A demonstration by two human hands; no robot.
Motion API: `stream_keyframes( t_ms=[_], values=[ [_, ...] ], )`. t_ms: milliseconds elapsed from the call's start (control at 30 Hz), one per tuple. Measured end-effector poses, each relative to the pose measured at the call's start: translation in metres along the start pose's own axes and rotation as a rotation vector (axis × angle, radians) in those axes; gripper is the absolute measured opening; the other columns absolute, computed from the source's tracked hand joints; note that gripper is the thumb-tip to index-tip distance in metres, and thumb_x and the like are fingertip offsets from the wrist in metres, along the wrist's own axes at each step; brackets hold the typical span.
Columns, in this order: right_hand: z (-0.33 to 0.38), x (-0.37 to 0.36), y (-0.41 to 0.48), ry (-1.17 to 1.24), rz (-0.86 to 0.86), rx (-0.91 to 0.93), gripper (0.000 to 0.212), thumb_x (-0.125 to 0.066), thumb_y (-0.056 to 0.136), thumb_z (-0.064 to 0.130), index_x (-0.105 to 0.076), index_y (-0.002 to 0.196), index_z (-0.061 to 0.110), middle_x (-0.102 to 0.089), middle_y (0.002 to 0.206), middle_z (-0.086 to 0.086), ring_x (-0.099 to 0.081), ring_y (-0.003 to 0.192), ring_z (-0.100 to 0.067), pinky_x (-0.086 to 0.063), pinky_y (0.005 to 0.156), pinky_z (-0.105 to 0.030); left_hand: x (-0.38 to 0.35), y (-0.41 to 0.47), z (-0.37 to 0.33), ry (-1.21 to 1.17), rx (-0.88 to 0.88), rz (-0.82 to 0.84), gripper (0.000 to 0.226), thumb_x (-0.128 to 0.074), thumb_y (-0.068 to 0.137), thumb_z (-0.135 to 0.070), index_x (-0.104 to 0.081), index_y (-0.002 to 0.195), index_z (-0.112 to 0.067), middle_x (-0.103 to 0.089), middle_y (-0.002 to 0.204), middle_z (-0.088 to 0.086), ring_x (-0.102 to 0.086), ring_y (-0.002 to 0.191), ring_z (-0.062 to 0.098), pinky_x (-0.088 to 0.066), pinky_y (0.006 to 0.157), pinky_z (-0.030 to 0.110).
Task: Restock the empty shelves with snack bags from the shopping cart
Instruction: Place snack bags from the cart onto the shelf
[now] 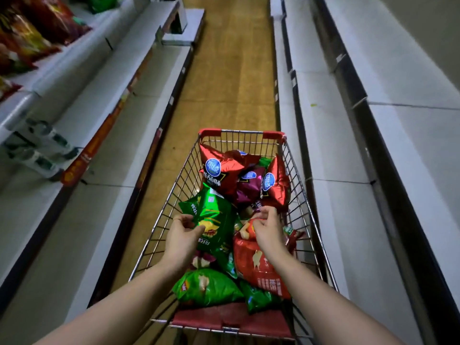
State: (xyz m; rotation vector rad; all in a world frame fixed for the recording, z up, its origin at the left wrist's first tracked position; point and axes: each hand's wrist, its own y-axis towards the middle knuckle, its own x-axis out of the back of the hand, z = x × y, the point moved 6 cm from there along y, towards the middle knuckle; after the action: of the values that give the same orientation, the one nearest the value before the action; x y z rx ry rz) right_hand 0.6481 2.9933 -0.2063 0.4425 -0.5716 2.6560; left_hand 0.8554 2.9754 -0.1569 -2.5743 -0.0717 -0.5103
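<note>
Green chip bag (211, 215) is what the left hand (183, 232) has, low centre of the frame, thumb and fingers pinching its left edge. The right hand (268, 227) is just beside it, fingers curled round the crumpled top of a red chip bag (258, 267). Both bags lie in the shopping cart (174, 195) on a heap of others: shiny red foil bags (219, 168) at the far end, another green one (206, 286) nearest the bottom edge.

Handling-wise, I'd guess these are super light and puffed with air, slick foil outside and crumbly chips inside. So no squeezing the middle. Take them by the sealed top seam or a corner, where there's flat film to pinch.

Further out, bare white shelves (410, 83) run up the right side of the frame, more empty ones (82, 135) up the left, and the upper left corner has some stocked bags (27, 33).
</note>
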Motion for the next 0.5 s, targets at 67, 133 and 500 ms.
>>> stream_keyframes(
  t_ms=[67,133,500],
  values=[
    [-0.013,-0.006,0.006,-0.033,0.001,-0.03,0.027,-0.052,0.09,0.004,-0.047,0.117,0.006,-0.053,0.108,-0.006,-0.052,0.092,-0.019,-0.033,0.057,-0.004,0.002,0.013,0.014,0.063,0.031,-0.004,0.036,-0.065,0.086,-0.006,-0.049,0.118,-0.005,-0.057,0.114,0.016,-0.059,0.094,0.022,-0.051,0.083,0.032],
    [-0.023,-0.011,0.01,-0.039,0.012,-0.056,0.026,-0.051,0.091,0.005,-0.048,0.117,0.006,-0.052,0.108,-0.005,-0.053,0.095,-0.02,-0.036,0.062,-0.009,0.001,0.024,0.026,0.098,0.065,-0.002,0.043,-0.066,0.086,-0.008,-0.047,0.124,-0.003,-0.056,0.115,0.014,-0.054,0.101,0.024,-0.045,0.089,0.033],
    [-0.029,-0.016,0.029,-0.048,-0.038,-0.079,0.028,-0.051,0.09,0.001,-0.047,0.116,0.007,-0.051,0.102,-0.001,-0.049,0.083,-0.011,-0.036,0.062,-0.008,-0.017,0.058,0.059,0.147,0.102,0.043,0.055,-0.068,0.085,-0.009,-0.042,0.133,-0.004,-0.054,0.126,0.013,-0.057,0.081,0.018,-0.052,0.068,0.025]
  ],
)
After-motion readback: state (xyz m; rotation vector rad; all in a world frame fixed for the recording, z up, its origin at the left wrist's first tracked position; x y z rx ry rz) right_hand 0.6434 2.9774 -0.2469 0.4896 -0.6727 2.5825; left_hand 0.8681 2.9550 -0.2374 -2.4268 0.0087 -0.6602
